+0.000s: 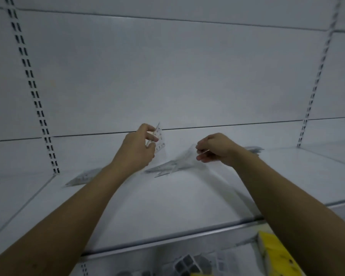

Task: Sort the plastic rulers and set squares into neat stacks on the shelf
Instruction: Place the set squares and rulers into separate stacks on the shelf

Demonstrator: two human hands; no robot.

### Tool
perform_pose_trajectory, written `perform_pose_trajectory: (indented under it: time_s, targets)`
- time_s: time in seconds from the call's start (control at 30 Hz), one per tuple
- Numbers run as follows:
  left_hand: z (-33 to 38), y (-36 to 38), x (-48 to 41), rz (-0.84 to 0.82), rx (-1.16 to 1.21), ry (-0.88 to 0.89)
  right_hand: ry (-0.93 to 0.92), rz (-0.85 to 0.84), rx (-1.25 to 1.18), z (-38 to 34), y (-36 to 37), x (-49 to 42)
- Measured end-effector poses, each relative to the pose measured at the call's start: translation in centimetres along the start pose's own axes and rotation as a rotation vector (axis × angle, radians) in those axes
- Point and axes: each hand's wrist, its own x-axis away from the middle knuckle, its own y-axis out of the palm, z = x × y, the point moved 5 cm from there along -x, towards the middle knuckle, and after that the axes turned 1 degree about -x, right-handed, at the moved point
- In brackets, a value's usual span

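My left hand [136, 148] pinches a clear plastic ruler piece [160, 139] with printed numbers, held upright above the white shelf [167, 206]. My right hand [213, 148] pinches a blurred clear set square [189, 156], lifted just above a loose pile of clear rulers and set squares [163, 169] in the middle of the shelf. A small stack of clear rulers [82, 177] lies to the left, partly hidden by my left forearm. Another clear stack [253, 150] shows behind my right wrist.
The white back panel [167, 76] rises behind the shelf, with slotted uprights at left [34, 92] and right [315, 88]. Below the shelf's front edge, a lower level holds a yellow box [275, 253] and grey puzzle cubes [185, 264].
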Motion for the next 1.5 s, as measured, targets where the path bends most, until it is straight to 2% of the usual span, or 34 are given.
perform_pose_trajectory:
  time_s: [0.07, 0.27, 0.4, 0.53, 0.7, 0.93, 1.13, 1.27, 1.4, 1.5]
  targets:
    - [0.2, 1.1, -0.5, 0.046, -0.109, 0.053, 0.005, 0.006, 0.008, 0.3, 0.2, -0.9]
    - [-0.9, 2.8, -0.3, 0.024, -0.234, 0.146, -0.043, 0.021, 0.036, 0.4, 4.0, -3.5]
    - [-1.8, 3.5, 0.1, -0.036, -0.306, 0.164, -0.156, 0.117, 0.416, 0.6, 5.4, -5.1]
    - [-2.5, 4.9, 0.9, -0.177, -0.301, 0.105, -0.177, 0.075, 0.644, 1.0, 4.8, -5.6]
    - [-2.4, 6.2, 0.3, -0.196, -0.291, 0.08, -0.203, 0.137, 0.556, 2.0, 1.6, -6.1]
    - [-3.7, 8.1, 0.2, -0.367, -0.465, 0.047, -0.316, 0.131, 0.568, 1.1, 1.4, -4.7]
    - [-4.9, 6.2, 0.2, -0.35, -0.49, -0.001, -0.433, 0.037, 0.692, 0.4, 3.2, -3.7]
    - [-3.7, 4.3, 0.5, -0.274, -0.544, 0.043, -0.55, -0.031, 0.854, -1.4, 5.5, -2.6]
    - [-4.2, 0.0, 0.8, -0.222, -0.677, 0.039, -0.669, -0.099, 1.007, -4.5, 9.1, -1.2]
    - [-5.9, -4.5, 1.8, -0.194, -0.702, -0.015, -0.723, -0.145, 1.025, -7.0, 13.0, -0.3]
